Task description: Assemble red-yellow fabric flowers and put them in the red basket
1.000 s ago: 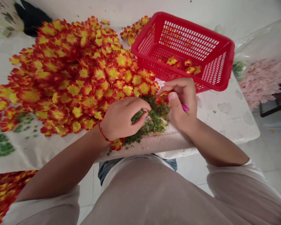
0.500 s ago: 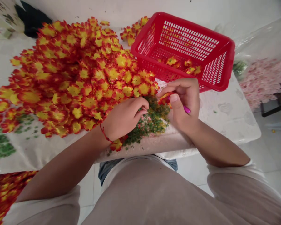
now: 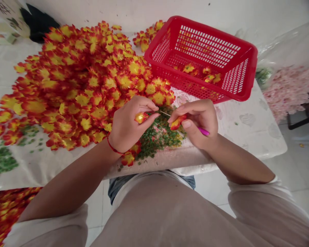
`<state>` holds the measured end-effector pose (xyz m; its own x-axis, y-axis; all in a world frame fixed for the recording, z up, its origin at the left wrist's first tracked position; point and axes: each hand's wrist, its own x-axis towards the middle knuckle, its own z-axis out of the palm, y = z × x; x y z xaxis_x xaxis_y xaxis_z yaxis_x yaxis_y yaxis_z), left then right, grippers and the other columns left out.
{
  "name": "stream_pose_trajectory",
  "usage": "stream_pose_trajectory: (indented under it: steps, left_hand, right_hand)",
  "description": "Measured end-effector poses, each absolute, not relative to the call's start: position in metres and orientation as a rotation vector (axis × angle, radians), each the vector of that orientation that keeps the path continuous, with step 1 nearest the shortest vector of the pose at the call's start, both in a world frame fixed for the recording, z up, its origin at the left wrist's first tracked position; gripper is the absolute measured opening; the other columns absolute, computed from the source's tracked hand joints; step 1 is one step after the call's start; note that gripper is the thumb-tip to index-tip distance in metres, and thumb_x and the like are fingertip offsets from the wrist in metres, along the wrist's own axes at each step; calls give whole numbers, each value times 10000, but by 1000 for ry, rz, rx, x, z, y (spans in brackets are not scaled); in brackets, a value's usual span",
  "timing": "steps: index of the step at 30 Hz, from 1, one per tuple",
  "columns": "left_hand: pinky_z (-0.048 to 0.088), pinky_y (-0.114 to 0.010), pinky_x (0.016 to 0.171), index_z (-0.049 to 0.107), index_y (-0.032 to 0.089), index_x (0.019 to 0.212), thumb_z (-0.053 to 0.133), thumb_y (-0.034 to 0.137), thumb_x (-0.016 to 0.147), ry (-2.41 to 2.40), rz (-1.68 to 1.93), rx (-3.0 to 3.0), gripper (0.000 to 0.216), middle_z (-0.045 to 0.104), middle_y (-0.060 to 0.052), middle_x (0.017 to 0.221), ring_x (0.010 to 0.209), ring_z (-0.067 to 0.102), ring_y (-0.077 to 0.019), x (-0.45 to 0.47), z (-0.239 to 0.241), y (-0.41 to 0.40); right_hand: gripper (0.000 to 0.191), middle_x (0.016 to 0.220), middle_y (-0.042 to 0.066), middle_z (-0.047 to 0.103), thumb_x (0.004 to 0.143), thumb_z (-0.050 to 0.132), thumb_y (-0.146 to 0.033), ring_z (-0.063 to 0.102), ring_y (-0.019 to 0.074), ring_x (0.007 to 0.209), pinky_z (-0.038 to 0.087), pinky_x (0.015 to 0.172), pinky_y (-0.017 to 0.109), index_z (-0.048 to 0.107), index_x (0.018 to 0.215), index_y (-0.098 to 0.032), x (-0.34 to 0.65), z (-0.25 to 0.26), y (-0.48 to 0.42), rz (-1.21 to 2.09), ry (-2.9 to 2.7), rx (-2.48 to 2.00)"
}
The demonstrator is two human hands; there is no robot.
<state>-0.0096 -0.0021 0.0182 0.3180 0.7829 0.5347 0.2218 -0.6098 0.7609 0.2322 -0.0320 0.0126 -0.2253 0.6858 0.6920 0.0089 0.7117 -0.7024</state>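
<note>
My right hand point(image 3: 202, 123) is closed round a purple-handled needle tool point(image 3: 204, 131). Its thin metal shaft points left, and a red-and-yellow artificial flower petal piece point(image 3: 178, 122) sits at my right fingertips around the shaft. At the needle's tip, my left hand point(image 3: 131, 125) pinches thumb and forefinger together; whatever is between them is too small to make out. Another petal piece point(image 3: 141, 117) shows in the gap between that thumb and the fingers; whether it is held is unclear. Below both hands lies a heap of small green plastic flower parts point(image 3: 157, 139).
A large pile of red-and-yellow petal pieces point(image 3: 87, 89) covers the table's left side. Behind my right hand stands a red slotted basket point(image 3: 195, 84) with several flowers inside. Loose green bits point(image 3: 3, 161) lie at far left, and pink flowers point(image 3: 290, 89) stand beyond the table's right end.
My left hand has turned, and its pinched fingertips now meet the needle's tip. My right hand has lowered slightly, and the needle shaft is now visible between the hands.
</note>
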Motion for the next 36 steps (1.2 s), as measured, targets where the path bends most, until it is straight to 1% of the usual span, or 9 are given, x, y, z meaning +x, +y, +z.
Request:
stream_pose_trajectory:
  steps: [3, 7, 11, 15, 18, 23, 28, 32, 36]
  left_hand:
    - [734, -306, 1018, 740, 247, 1183, 887, 195, 1014, 890, 1251, 2015, 230, 858, 1, 1150, 1089, 885, -185, -10, 19, -2]
    - [750, -349, 1012, 756, 251, 1172, 891, 250, 1019, 903, 1227, 1981, 204, 863, -17, 1148, 1091, 885, -211, -10, 19, -2]
    - [767, -393, 1024, 762, 258, 1174, 906, 227, 988, 853, 1215, 1868, 238, 873, -20, 1157, 1093, 886, -225, -9, 18, -1]
    - [795, -428, 980, 776, 280, 1133, 914, 188, 956, 774, 1232, 1771, 242, 886, 6, 1106, 1033, 889, -220, -7, 19, 1]
    - [790, -410, 985, 774, 259, 1123, 873, 128, 958, 779, 1211, 1744, 232, 884, 0, 1102, 1039, 882, -200, -6, 21, 1]
    - [758, -352, 1012, 765, 240, 1105, 875, 119, 947, 797, 1172, 1678, 228, 878, -13, 1106, 1059, 875, -182, -4, 22, -2]
    - [755, -382, 985, 733, 245, 1083, 906, 174, 928, 791, 1141, 1623, 243, 865, -29, 1104, 1032, 859, -195, -4, 24, 0]
    - [746, -353, 969, 715, 246, 1083, 910, 167, 915, 781, 1102, 1611, 269, 860, -29, 1093, 1014, 852, -184, -6, 25, 4]
    - [742, -354, 977, 690, 227, 1092, 869, 170, 937, 776, 1066, 1635, 244, 842, -45, 1085, 1047, 855, -201, -8, 23, 6]
  right_hand:
    - [244, 1111, 37, 795, 1141, 701, -295, 842, 186, 887, 733, 784, 340, 684, 1384, -297, 233, 14, -33, 724, -1699, -570]
    - [274, 1112, 47, 801, 1144, 682, -298, 837, 203, 889, 732, 760, 362, 672, 1416, -325, 234, 12, -34, 745, -1726, -595]
    - [302, 1103, 66, 813, 1133, 676, -244, 844, 209, 927, 711, 787, 363, 672, 1433, -278, 235, 13, -34, 758, -1755, -572]
    - [282, 1106, 65, 810, 1134, 667, -228, 842, 203, 956, 705, 800, 353, 673, 1415, -251, 235, 14, -32, 746, -1764, -583]
    - [267, 1101, 58, 807, 1146, 664, -254, 828, 192, 911, 703, 774, 345, 663, 1413, -261, 234, 13, -31, 750, -1778, -595]
    - [272, 1102, 62, 803, 1148, 681, -302, 821, 188, 891, 698, 752, 328, 662, 1419, -277, 235, 12, -31, 775, -1784, -604]
    - [292, 1097, 66, 806, 1145, 674, -286, 824, 203, 919, 704, 808, 369, 662, 1437, -282, 236, 11, -31, 748, -1799, -612]
    - [282, 1091, 57, 805, 1151, 661, -294, 824, 207, 915, 711, 796, 375, 662, 1433, -295, 235, 11, -32, 748, -1787, -621]
    - [281, 1121, 60, 793, 1141, 673, -249, 837, 196, 924, 721, 803, 360, 685, 1421, -268, 234, 11, -34, 786, -1754, -578]
